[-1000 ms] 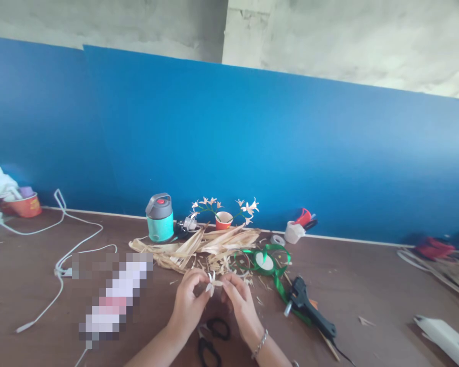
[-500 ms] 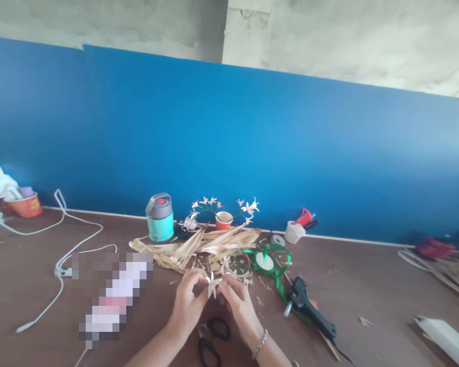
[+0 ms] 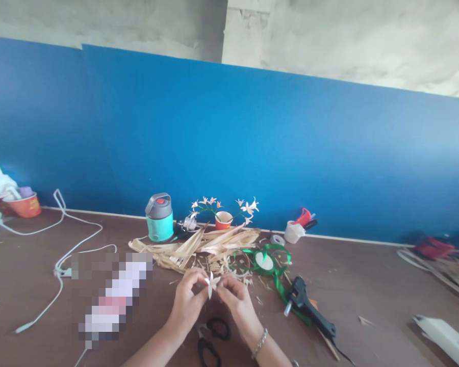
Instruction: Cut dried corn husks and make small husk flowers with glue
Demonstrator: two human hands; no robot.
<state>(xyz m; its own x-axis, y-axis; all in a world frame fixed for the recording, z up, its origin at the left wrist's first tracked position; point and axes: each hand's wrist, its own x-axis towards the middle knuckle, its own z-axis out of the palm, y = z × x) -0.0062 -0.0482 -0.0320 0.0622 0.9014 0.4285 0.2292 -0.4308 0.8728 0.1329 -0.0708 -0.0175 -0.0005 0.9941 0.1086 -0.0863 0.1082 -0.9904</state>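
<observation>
My left hand (image 3: 186,302) and my right hand (image 3: 235,300) meet low in the middle of the brown table (image 3: 367,295). Both pinch a small pale straw flower (image 3: 211,283) between their fingertips. Black scissors (image 3: 211,339) lie on the table just under my wrists. A heap of dry straw leaves (image 3: 199,247) lies right behind my hands. A green ribbon roll (image 3: 265,260) sits behind my right hand, and a black glue gun (image 3: 309,308) lies to its right.
A teal flask (image 3: 159,217), an orange cup with finished straw flowers (image 3: 224,212), a tape roll (image 3: 277,239) and a white cup of tools (image 3: 295,229) stand along the blue wall. White cables (image 3: 67,252) trail at the left. A white object (image 3: 445,336) lies at the right.
My hands have drawn slightly closer together around the flower, and the flower has turned a little between my fingertips. Nothing else moved.
</observation>
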